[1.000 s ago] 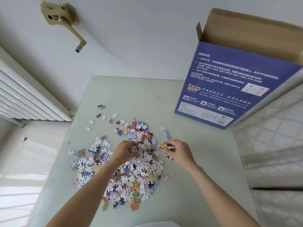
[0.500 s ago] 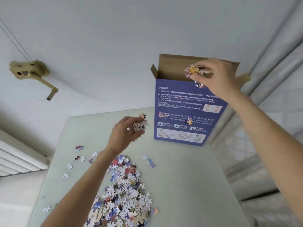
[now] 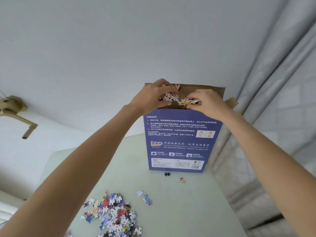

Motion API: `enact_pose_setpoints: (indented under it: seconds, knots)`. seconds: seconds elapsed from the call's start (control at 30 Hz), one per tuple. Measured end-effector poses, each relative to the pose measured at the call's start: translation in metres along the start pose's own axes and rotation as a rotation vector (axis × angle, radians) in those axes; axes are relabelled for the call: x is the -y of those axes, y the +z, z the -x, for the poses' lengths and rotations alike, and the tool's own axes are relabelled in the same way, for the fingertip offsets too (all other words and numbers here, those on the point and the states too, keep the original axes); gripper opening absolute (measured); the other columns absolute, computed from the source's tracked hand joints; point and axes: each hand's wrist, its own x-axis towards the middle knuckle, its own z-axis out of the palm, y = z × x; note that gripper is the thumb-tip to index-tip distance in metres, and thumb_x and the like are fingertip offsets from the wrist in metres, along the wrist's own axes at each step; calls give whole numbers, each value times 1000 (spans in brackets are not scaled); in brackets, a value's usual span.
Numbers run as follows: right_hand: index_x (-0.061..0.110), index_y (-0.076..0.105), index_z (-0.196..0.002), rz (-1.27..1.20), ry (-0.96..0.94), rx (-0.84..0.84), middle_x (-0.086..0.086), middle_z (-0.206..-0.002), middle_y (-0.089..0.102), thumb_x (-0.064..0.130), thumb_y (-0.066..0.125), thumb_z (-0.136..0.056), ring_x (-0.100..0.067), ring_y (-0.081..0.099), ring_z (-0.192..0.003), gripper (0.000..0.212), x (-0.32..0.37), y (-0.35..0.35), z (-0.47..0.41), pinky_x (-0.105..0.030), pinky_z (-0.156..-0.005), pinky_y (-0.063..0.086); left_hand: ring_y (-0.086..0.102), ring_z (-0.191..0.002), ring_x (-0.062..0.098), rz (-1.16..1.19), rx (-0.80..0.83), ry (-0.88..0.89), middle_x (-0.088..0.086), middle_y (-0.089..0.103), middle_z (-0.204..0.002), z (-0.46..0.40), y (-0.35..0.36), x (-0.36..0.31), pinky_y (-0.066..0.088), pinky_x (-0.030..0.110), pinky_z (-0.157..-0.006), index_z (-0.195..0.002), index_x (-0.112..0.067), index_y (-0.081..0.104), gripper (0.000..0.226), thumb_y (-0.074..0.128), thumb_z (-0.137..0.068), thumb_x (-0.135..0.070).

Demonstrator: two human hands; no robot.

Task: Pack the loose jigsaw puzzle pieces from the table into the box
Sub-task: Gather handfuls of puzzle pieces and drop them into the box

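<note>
A tall blue puzzle box (image 3: 181, 142) stands upright at the table's far side, its brown top flaps open. My left hand (image 3: 152, 96) and my right hand (image 3: 206, 101) are both raised over the box's open top, each closed around a handful of puzzle pieces (image 3: 169, 96). A pile of loose coloured pieces (image 3: 112, 214) lies on the pale green table (image 3: 171, 211) near the bottom of the view. A dark piece (image 3: 167, 174) and an orange piece (image 3: 182, 180) lie just in front of the box.
A grey curtain (image 3: 277, 65) hangs at the right beside the table's edge. A brass crank handle (image 3: 18, 115) sticks out from the wall at the left. A white radiator (image 3: 6, 209) sits low at the left edge.
My left hand rose from above the pile to the box's top, joining my right hand there. Two loose pieces now lie on the table in front of the box.
</note>
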Motion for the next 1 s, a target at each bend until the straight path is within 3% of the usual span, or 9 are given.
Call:
enact_pose_setpoints:
  seconds: [0.1, 0.23, 0.37, 0.53, 0.63, 0.87, 1.0]
  knots:
    - [24, 67, -109, -41, 21, 4, 1, -101, 67, 31, 67, -84, -18, 59, -90, 26, -2, -1, 1, -39, -75, 50, 59, -99, 24, -85, 106, 123, 4, 57, -118, -12, 7, 7, 49, 39, -82, -116, -25, 64, 36, 70, -81, -20]
    - [27, 70, -95, -109, 73, -34, 7, -92, 68, 29, 69, -82, -8, 56, -80, 12, -4, 4, 0, -28, -69, 44, 56, -106, 22, -105, 197, 147, 3, 57, -121, -18, 10, 11, 48, 37, -85, -117, -27, 64, 37, 67, -82, -15]
    - [25, 69, -90, -172, 118, -72, 8, -84, 68, 27, 71, -81, 2, 48, -61, 9, -5, 6, 0, -18, -57, 36, 57, -105, 16, -108, 218, 147, -3, 59, -120, -18, 8, 13, 38, 22, -77, -119, -31, 62, 34, 64, -86, -22]
    - [24, 69, -93, -153, 101, -85, 6, -89, 68, 21, 68, -83, 1, 50, -64, 11, -3, 6, 3, -25, -65, 43, 58, -95, 17, -143, 243, 81, -6, 63, -99, -16, 3, 9, 33, 23, -67, -124, -33, 57, 36, 59, -89, -34]
    - [21, 69, -98, -139, 78, -80, 9, -93, 60, 17, 66, -85, -10, 60, -76, 14, 2, 5, 6, -30, -72, 51, 59, -92, 16, -149, 226, 31, -5, 65, -107, -14, 1, 6, 38, 25, -67, -124, -31, 55, 37, 60, -88, -34]
    - [22, 70, -99, -149, 42, -124, 6, -94, 67, 16, 59, -88, -10, 63, -81, 16, 8, 9, 11, -39, -76, 54, 60, -75, 9, -37, 124, -151, -11, 65, -81, -6, 2, 4, 45, 25, -67, -91, -24, 68, 11, 69, -80, -21]
    - [19, 70, -102, -130, -14, -111, 5, -93, 69, 19, 58, -90, -9, 62, -82, 17, 21, 10, 14, -35, -77, 54, 58, -72, 9, -7, 118, -180, 1, 70, -87, -4, 0, 1, 42, 22, -70, -95, -17, 72, 12, 65, -85, -20]
